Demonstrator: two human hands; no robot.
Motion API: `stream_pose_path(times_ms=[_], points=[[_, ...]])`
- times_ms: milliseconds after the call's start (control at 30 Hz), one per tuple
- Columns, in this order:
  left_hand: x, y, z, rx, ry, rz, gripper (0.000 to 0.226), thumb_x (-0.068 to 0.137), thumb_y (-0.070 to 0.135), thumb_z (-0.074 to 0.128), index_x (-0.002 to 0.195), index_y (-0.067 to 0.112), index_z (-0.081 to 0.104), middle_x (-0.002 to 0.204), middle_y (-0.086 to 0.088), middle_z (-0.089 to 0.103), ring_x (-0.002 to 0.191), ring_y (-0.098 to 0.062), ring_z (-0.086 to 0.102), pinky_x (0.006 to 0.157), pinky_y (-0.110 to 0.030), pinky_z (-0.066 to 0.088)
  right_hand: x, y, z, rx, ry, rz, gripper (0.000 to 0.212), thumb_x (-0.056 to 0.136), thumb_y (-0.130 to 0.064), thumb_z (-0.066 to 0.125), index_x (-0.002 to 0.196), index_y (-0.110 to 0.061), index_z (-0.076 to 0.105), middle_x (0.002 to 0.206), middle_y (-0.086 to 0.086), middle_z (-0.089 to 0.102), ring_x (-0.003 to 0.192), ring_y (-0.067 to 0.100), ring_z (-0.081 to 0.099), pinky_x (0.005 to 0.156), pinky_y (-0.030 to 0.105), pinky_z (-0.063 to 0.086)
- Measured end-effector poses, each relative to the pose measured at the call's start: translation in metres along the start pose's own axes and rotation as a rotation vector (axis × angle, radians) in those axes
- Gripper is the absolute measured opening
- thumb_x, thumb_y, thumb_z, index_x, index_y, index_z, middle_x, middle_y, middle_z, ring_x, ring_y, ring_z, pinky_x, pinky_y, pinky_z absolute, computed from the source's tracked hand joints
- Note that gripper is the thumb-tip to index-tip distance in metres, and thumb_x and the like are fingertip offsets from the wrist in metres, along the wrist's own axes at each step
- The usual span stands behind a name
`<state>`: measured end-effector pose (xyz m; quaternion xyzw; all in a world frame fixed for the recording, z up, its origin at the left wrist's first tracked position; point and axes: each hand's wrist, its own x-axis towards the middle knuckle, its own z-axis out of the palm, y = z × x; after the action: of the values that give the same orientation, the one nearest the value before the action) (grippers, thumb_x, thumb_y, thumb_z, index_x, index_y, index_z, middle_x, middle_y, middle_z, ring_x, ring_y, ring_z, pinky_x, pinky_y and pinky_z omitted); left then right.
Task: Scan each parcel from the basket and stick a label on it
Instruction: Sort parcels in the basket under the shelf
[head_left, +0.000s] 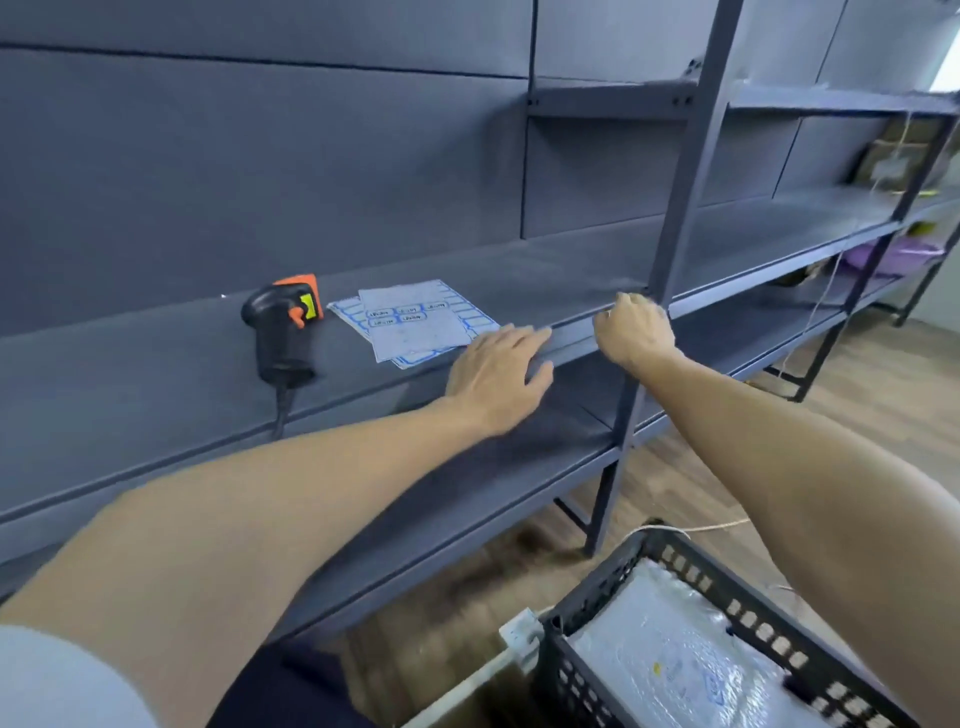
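A black and orange barcode scanner (283, 332) lies on the dark grey shelf (156, 395), its cable hanging over the front edge. Right of it lie sheets of blue-bordered labels (415, 325). My left hand (496, 376) rests flat on the shelf's front edge beside the sheets, fingers straight. My right hand (636, 330) is further right at the same edge, fingers curled, holding nothing that I can see. A black plastic basket (691, 577) stands on the floor at the lower right with a silver-white plastic parcel (670, 649) inside.
A grey upright post (675, 223) of the rack rises just behind my right hand. Lower shelves run beneath. Cardboard boxes (893, 156) and a purple bag (872, 257) sit on the far right shelves. A white power strip (522, 634) lies on the wooden floor.
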<state>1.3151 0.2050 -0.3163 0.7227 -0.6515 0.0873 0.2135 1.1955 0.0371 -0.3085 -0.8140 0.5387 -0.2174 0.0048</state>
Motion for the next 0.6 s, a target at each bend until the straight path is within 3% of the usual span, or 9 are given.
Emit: stream_pose_path(times_ms=[367,600], points=[[-0.06,-0.131,-0.113,0.276,0.118,-0.401,0.05,0.1,0.037,0.033,0.147,0.02,0.034,0.154,0.0,0.033,0.145,-0.019,0.02,0.119,-0.035,0.005,-0.022,-0.222,-0.014,0.147,0.006,-0.503,0.03,0.096,-0.024,0.036,0.107,-0.002,0.053,0.117,0.014,0.057,0.113,0.032,0.049,0.096,0.039,0.03],[-0.162,-0.202,-0.166,0.386,0.148,-0.726,0.053,0.101,0.039,0.027,0.15,0.019,0.026,0.157,0.0,0.027,0.147,-0.018,0.013,0.12,-0.034,0.002,-0.081,-0.352,-0.017,0.29,-0.092,-0.747,0.038,0.097,-0.029,0.037,0.121,-0.003,0.05,0.127,0.012,0.054,0.123,0.029,0.045,0.104,0.039,0.027]])
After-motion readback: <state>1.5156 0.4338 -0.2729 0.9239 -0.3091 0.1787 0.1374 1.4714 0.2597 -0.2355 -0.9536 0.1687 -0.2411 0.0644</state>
